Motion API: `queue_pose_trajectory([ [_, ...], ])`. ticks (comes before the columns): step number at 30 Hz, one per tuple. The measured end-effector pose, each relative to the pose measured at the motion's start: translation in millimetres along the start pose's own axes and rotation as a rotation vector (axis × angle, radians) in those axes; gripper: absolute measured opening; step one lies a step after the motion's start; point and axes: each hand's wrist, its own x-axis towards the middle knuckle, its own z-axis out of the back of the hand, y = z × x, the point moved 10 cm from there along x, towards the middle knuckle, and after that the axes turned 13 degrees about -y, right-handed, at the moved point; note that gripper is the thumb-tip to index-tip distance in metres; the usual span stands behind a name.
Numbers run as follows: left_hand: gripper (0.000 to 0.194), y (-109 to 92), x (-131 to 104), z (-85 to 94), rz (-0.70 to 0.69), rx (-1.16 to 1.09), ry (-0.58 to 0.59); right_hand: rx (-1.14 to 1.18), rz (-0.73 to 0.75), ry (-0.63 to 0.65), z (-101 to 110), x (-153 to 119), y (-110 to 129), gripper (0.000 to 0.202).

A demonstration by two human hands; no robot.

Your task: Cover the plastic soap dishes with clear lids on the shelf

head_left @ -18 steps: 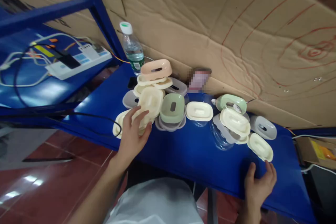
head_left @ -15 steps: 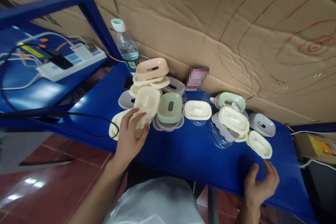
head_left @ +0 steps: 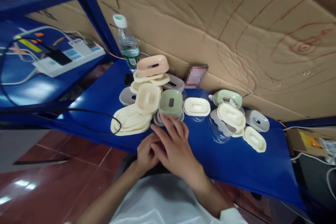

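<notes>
In front of my body, close to the near table edge, my two hands meet. My left hand (head_left: pixel 147 152) is curled closed; its fingertips are partly hidden by the other hand, and whether anything is inside cannot be seen. Partly across it, my right hand (head_left: pixel 175 148) has its fingers spread and holds nothing visible. Its fingertips overlap the front of a stack topped by a green slotted oval plastic dish (head_left: pixel 168 100); contact cannot be told. To the left lie cream oval trays (head_left: pixel 128 120), with another cream tray (head_left: pixel 147 94) and a peach slotted dish (head_left: pixel 153 64) above them.
A single cream tray (head_left: pixel 197 106) sits mid-table. On the right are cream trays (head_left: pixel 231 116), a green dish (head_left: pixel 228 98) and a grey dish (head_left: pixel 257 120). A water bottle (head_left: pixel 128 42) stands behind, against cardboard (head_left: pixel 178 14). A black cable (head_left: pixel 86 110) crosses the left side.
My left hand has drawn back from the cream trays and curled closed. My right hand has swung left from the table's right side to meet it. The view has shifted slightly.
</notes>
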Motion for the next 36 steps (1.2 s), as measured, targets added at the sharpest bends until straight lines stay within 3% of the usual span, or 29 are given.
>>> queue_pose_trajectory([
  [3,0.011,14.1,2.7,19.3,0.113,0.085,-0.09,-0.031,-0.053,-0.072,-15.1,27.6,-8.3,0.059],
  [7,0.012,29.1,5.2,42.0,0.176,0.118,-0.116,-0.06,-0.257,-0.272,-24.0,33.2,-45.2,0.047],
  [11,0.007,42.6,13.7,64.1,0.147,0.092,-0.112,-0.093,-0.3,-0.32,-31.9,36.5,-60.9,0.033],
  [13,0.013,47.0,18.8,75.3,0.129,0.099,-0.14,-0.049,-0.286,-0.356,-20.6,39.7,-58.0,0.028],
  [16,0.022,45.9,24.3,83.4,0.1,0.146,-0.156,0.059,-0.251,-0.463,20.2,28.8,-47.2,0.026],
  [18,0.028,40.3,26.5,80.6,0.066,0.164,-0.121,0.065,-0.22,-0.527,51.9,2.4,-42.2,0.028],
  [21,0.04,30.8,29.8,67.6,-0.023,0.191,-0.025,-0.055,-0.178,-0.608,88.7,-64.6,-43.8,0.031],
  [25,0.055,28.7,40.8,48.6,-0.148,0.318,0.034,-0.142,-0.349,-0.592,94.5,-160.6,-77.1,0.028],
  [27,0.059,33.5,48.6,38.1,-0.185,0.42,0.052,-0.178,-0.427,-0.592,89.1,-191.7,-89.8,0.027],
  [30,0.059,45.2,59.4,24.0,-0.213,0.563,0.093,-0.175,-0.449,-0.55,73.0,-203.9,-95.5,0.024],
  [36,0.04,63.1,73.9,15.2,-0.222,0.675,0.159,-0.1,-0.377,-0.396,47.4,-175.4,-98.4,0.026],
])
